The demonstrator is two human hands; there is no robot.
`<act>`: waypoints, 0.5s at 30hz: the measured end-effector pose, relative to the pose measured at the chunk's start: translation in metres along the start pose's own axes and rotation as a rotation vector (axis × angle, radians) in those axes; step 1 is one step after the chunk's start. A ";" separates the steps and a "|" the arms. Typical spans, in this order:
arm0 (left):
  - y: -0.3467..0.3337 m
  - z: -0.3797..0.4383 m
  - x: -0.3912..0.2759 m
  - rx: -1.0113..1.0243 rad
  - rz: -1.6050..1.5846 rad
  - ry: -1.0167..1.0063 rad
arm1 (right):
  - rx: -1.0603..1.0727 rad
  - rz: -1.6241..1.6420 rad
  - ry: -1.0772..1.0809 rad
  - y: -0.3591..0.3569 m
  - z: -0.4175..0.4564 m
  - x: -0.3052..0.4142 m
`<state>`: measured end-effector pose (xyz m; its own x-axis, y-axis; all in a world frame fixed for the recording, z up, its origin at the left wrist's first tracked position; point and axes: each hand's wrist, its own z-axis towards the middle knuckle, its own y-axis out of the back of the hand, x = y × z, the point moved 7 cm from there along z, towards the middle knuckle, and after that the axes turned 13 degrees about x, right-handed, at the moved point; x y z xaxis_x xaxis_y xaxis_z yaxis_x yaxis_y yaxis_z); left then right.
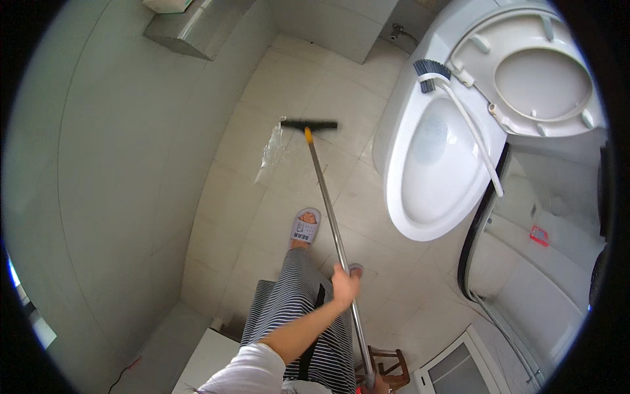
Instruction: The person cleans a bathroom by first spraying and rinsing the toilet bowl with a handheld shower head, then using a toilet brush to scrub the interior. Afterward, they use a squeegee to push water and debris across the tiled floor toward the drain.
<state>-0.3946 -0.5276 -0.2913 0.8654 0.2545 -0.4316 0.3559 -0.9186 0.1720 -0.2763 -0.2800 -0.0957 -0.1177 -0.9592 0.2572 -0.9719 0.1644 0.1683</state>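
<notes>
My left hand point(345, 285) grips the middle of a long metal pole point(330, 212). Lower down, at the frame's bottom edge, my right hand point(378, 385) holds the pole's near end and is partly cut off. A yellow joint point(308, 135) links the pole to a black floor squeegee head point(310, 124), which rests on the beige tiled floor point(236, 197). Left of the head, a wet streak point(269, 151) shines on the tiles. My slippered foot point(303, 226) stands beside the pole; the other slipper is mostly hidden behind my left hand.
At right stands a white toilet point(397, 197), its seat point(485, 81) raised. A toilet brush point(470, 123) lies across the bowl. Behind it is a glass shower enclosure point(521, 207). A brown wooden stool point(393, 362) and a white-framed door point(457, 369) are near the bottom. A grey wall point(128, 162) borders the left.
</notes>
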 end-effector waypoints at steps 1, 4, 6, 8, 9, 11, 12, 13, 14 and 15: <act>0.012 0.025 -0.019 0.002 0.047 0.002 | -0.045 -0.098 0.073 0.014 0.019 0.032; 0.074 0.115 -0.111 -0.172 0.087 -0.294 | -0.135 0.214 0.117 0.064 0.117 0.124; 0.115 0.183 -0.167 -0.222 0.154 -0.331 | -0.075 0.406 0.162 0.099 0.184 0.205; 0.148 0.222 -0.189 -0.241 0.209 -0.298 | 0.092 0.540 0.052 0.107 0.228 0.256; 0.153 0.219 -0.197 -0.188 0.221 -0.262 | 0.074 0.491 0.059 0.103 0.230 0.255; 0.143 0.265 -0.131 -0.139 0.591 -0.492 | 0.085 0.345 0.100 0.070 0.208 0.250; 0.115 0.217 -0.121 0.041 0.191 -0.234 | 0.077 0.392 0.050 0.056 0.195 0.217; 0.109 0.189 -0.095 -0.045 0.318 -0.325 | 0.117 0.385 0.041 0.036 0.170 0.193; 0.103 0.147 -0.090 0.012 0.260 -0.184 | 0.142 0.289 -0.046 0.029 0.142 0.180; 0.102 0.119 -0.079 -0.057 0.193 -0.170 | 0.175 0.175 -0.121 0.029 0.118 0.176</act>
<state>-0.4688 -0.6770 -0.3456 0.8493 0.0176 -0.5276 0.2138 -0.9253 0.3133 -0.3497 -0.4715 -0.1574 -0.2997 -0.9420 0.1509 -0.9540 0.2973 -0.0387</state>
